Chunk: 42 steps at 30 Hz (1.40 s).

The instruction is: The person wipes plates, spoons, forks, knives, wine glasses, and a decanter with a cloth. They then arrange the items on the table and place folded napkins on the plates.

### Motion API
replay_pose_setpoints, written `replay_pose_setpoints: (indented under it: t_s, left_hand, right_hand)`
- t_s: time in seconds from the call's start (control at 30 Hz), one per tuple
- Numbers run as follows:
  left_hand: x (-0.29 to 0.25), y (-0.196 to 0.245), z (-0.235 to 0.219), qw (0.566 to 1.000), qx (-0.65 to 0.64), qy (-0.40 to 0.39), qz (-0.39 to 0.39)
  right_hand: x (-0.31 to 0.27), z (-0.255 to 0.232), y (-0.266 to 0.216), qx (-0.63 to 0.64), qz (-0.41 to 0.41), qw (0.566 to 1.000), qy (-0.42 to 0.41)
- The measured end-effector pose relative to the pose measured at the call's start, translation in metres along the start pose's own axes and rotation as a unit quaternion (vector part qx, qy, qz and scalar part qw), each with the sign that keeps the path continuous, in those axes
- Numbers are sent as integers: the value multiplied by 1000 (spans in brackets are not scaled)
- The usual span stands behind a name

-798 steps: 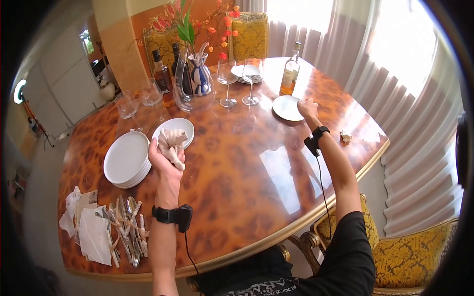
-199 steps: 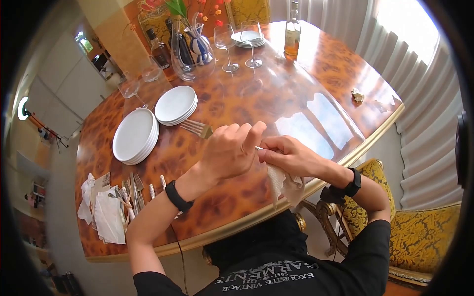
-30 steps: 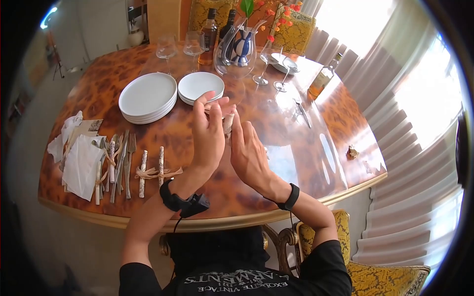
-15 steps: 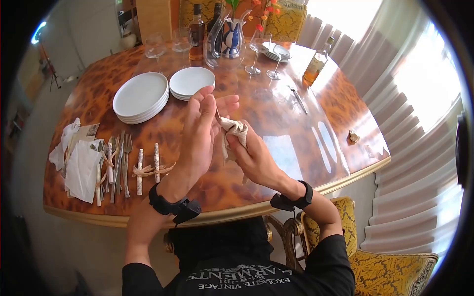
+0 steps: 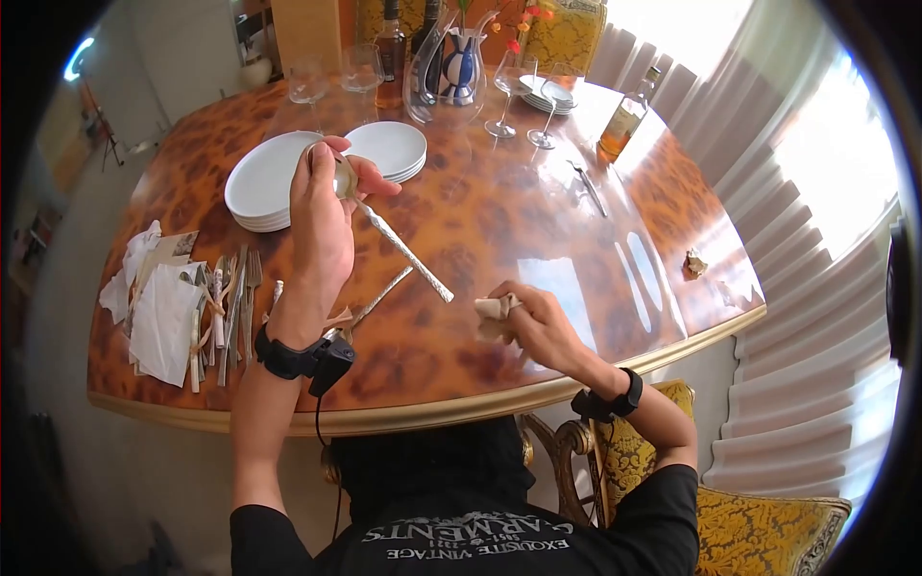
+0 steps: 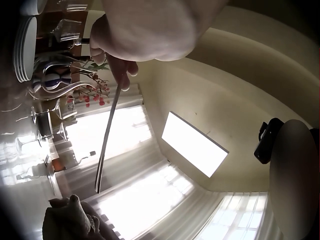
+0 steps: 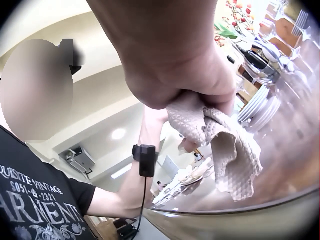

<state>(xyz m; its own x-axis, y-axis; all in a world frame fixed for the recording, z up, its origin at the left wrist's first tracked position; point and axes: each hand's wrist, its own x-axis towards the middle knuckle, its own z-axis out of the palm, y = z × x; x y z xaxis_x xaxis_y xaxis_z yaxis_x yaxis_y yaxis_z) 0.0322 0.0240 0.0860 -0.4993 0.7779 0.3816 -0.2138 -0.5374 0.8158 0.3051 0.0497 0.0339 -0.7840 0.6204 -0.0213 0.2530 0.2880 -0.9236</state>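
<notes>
A silvery spoon [image 5: 403,252] hangs from my left hand [image 5: 322,221], its bowl end pinched between thumb and fingers and its patterned handle slanting down to the right. Seen in the left wrist view, the spoon's handle [image 6: 106,142] stretches away from the fingers of the left hand [image 6: 145,30]. My right hand [image 5: 549,331] grips a crumpled beige cloth [image 5: 495,312] over the table's near part, apart from the spoon. The same cloth [image 7: 235,160] droops in folds below the right hand [image 7: 185,70] in the right wrist view.
Stacked plates [image 5: 269,178] stand behind the left hand. Cutlery [image 5: 230,307] and white napkins [image 5: 163,326] lie at left. A fork [image 5: 591,189] lies near a bottle [image 5: 622,120]; wine glasses [image 5: 505,88] and a vase [image 5: 461,67] stand at the back.
The hands, close together half a second ago, have parted. My left hand has moved left with the spoon, whose handle now shows; my right hand has moved right and towards me with the cloth.
</notes>
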Motion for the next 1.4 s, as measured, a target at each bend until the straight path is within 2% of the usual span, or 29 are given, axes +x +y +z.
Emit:
replay_pose_setpoints:
  t_s: [0.07, 0.1, 0.13, 0.2, 0.23, 0.3, 0.33, 0.37, 0.43, 0.47, 0.5, 0.53, 0.57, 0.6, 0.67, 0.8, 0.87, 0.9, 0.93, 1.0, 1.03, 1.07, 1.13, 1.17, 1.23, 1.3, 1.37, 1.4]
  left_hand:
    - [-5, -10, 8, 999, -12, -28, -15]
    - [-9, -18, 16, 998, -25, -56, -28]
    - [-14, -28, 24, 995, -41, -71, -49]
    - [-20, -46, 37, 989, -94, -99, -56]
    - [-18, -54, 38, 989, -94, -97, -54]
    - [-12, -65, 35, 976, -118, -176, -51]
    - [-8, -59, 38, 976, -118, -176, -48]
    - [-4, -50, 42, 988, -79, -131, -35]
    - [8, -42, 27, 998, 49, -33, -28]
    - [11, -33, 17, 998, 40, -33, -39]
    - [12, -31, 4, 998, 53, -24, -29]
    - [13, -31, -6, 997, 68, -17, -19]
    - [10, -35, -2, 1000, 27, 3, -14]
    - [12, -47, 3, 1000, -8, 7, -22]
    - [17, -83, 4, 987, -69, -25, -143]
    - [13, -104, 11, 986, -3, -51, -156]
    - [15, -133, 3, 980, 104, -52, -158]
    - [27, -164, -6, 958, 239, -46, -155]
    - [33, -170, -5, 958, 238, -51, -151]
    - [43, -175, 1, 879, 456, -99, -92]
    - [49, -184, 4, 861, 493, -108, -68]
    - [54, -199, 3, 862, 491, -109, -67]
    - [71, -218, 5, 787, 594, -159, -48]
    - [75, -212, 10, 789, 591, -162, -40]
    - [79, -200, 24, 794, 542, -185, -203]
    - [82, -195, 28, 788, 545, -203, -202]
    - [79, -179, 33, 786, 539, -213, -217]
    - [81, -181, 33, 788, 527, -207, -241]
  right_hand:
    - [14, -17, 15, 87, 2, 994, 70]
    - [14, -23, 7, 118, 1, 992, 49]
    - [13, -21, -6, 116, 2, 992, 48]
    - [19, -7, -25, -1, 22, 1000, 13]
    - [24, -1, -22, -16, 3, 1000, 2]
    - [30, 3, -30, -12, -8, 1000, 20]
    - [33, 3, -38, -7, -20, 999, 39]
    - [39, -4, -43, -29, -51, 996, 69]
    - [72, -35, -46, -6, -7, 993, 118]
    - [90, -54, -57, -48, 3, 988, 148]
    - [114, -75, -48, -55, 47, 983, 170]
    - [143, -90, -22, -56, -18, 980, 189]
    - [166, -93, -2, -46, 5, 981, 187]
    - [181, -87, 16, -37, 31, 982, 182]
    - [189, -64, 38, -15, 61, 983, 170]
    - [174, -52, 52, 95, 125, 975, 154]
    - [168, -52, 62, 111, 129, 973, 155]
    - [170, -52, 71, 83, 121, 975, 170]
    - [173, -54, 80, 53, 111, 975, 185]
    - [185, -62, 104, 14, 101, 973, 208]
    - [188, -66, 110, -21, 95, 969, 227]
    - [186, -68, 102, -23, 95, 969, 229]
    - [190, -73, 83, -151, 100, 953, 245]
    - [200, -75, 85, -153, 97, 951, 252]
    - [221, -82, 86, -360, 139, 903, 189]
    - [244, -85, 87, -412, 157, 889, 125]
    - [245, -83, 59, -426, 131, 893, 56]
    - [276, -86, 101, -479, 50, 876, 15]
